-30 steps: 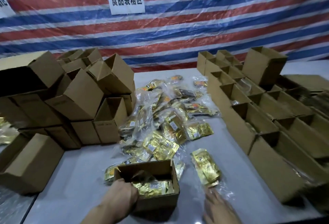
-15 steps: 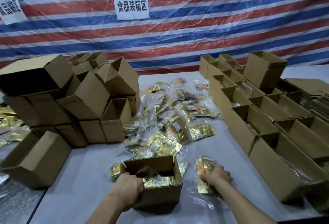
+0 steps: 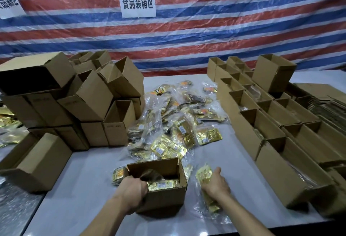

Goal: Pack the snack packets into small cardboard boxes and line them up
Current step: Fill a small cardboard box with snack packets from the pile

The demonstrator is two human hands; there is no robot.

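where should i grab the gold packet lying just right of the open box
Across its narrow width near the middle, coming from above: the gold packet lies flat on the table, its long axis running away from the person, beside the open box. The right hand holds it there.

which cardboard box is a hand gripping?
The lone open box front centre, holding gold packets: the left hand grips its left wall. No hand touches the others.

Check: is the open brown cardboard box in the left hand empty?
No, gold foil snack packets lie inside the open brown cardboard box that the left hand grips.
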